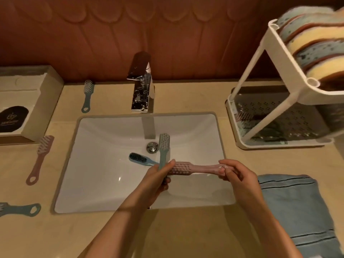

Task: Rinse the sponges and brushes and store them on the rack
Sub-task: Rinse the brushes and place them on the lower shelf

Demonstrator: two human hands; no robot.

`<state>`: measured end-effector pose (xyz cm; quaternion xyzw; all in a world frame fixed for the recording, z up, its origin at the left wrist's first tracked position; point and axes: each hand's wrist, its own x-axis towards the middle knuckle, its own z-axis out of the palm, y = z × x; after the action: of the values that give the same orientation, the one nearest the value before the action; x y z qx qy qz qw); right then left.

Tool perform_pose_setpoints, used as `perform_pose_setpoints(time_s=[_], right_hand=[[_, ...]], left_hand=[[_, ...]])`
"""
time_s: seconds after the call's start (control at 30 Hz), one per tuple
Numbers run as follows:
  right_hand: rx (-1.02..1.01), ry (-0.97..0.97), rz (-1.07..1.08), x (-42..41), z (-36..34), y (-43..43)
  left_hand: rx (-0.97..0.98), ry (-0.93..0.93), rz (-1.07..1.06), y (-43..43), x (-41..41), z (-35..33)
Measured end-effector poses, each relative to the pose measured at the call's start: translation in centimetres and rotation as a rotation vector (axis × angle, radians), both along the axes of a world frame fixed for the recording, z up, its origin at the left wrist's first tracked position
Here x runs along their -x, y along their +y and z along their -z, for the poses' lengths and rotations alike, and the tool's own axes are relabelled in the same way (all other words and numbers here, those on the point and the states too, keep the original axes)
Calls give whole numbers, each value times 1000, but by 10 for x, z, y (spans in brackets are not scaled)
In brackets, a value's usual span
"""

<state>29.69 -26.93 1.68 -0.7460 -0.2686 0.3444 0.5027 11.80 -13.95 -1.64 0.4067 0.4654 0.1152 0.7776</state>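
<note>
Over the white sink [104, 183], my left hand [158, 179] grips the handle of a teal brush [163, 146] that stands upright, bristle head near the drain. My right hand [234, 174] pinches the handle end of a pink brush [184, 168] held level, its bristle head touching my left thumb. Another teal brush [140, 159] with dark bristles lies in the basin. Water runs from the chrome faucet [142, 86]. The white two-tier rack [279, 101] at the right holds several sponges [316, 45] on its top shelf and a pink brush head [243, 116] on the lower shelf.
On the counter to the left lie a teal brush [87, 95], a pink brush [40, 159] and a teal brush [20, 209] at the edge. A tissue box [24, 101] sits at the far left. A folded blue towel [297, 211] lies right of the sink.
</note>
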Motion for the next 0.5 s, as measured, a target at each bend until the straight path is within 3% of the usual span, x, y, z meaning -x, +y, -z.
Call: perform_pose_setpoints(time_s=[0.17,0.23,0.33,0.5], right_hand=[[69,78,-5,-28,-7,-21],[154,-81,-57,-40,-3,-28],[251,-513,-173,-51,7,-34],[197,-679,-388,-54,-4,-28]], left_hand=[[-65,-6,-31,-25,-35,-8],[-85,6,-68,-33,-49,-10],[-125,46,-92,-43,-66,-12],[-159,60,-123,-58,-96,-18]])
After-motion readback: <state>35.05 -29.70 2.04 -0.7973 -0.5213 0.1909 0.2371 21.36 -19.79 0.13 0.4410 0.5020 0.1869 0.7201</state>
